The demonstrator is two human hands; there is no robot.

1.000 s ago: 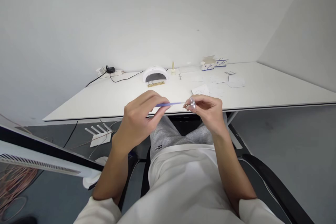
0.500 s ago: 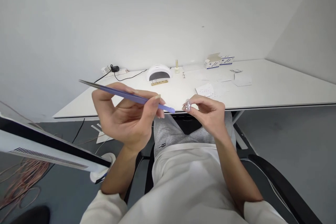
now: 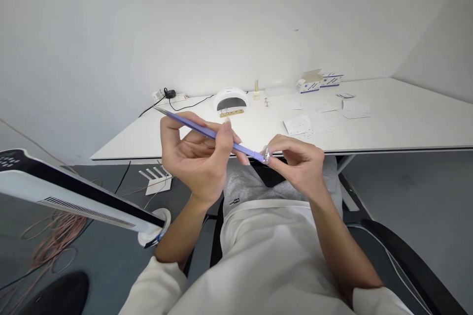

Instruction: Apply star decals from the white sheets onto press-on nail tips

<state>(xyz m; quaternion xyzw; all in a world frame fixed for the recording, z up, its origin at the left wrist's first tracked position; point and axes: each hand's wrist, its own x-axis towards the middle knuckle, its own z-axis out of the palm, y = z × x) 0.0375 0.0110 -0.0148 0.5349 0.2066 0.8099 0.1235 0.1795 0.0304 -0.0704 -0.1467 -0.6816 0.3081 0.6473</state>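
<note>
Purple tweezers (image 3: pixel 201 129) at a small shiny piece (image 3: pixel 266 154).
From where I stand, the left hand (image 3: pixel 197 157) pinches them, blunt end at the piece; the right hand (image 3: pixel 301 162) grips it between thumb and fingertips, near the white desk (image 3: pixel 254 125).

Desk (image 3: pixel 414 115), right end: passage is left.
Left hand (image 3: pixel 197 165) to right hand (image 3: pixel 305 165): crossed by tweezers (image 3: pixel 205 131).
Desk back: blocked by white dome (image 3: pixel 231 93), boxes (image 3: pixel 310 85).
</note>
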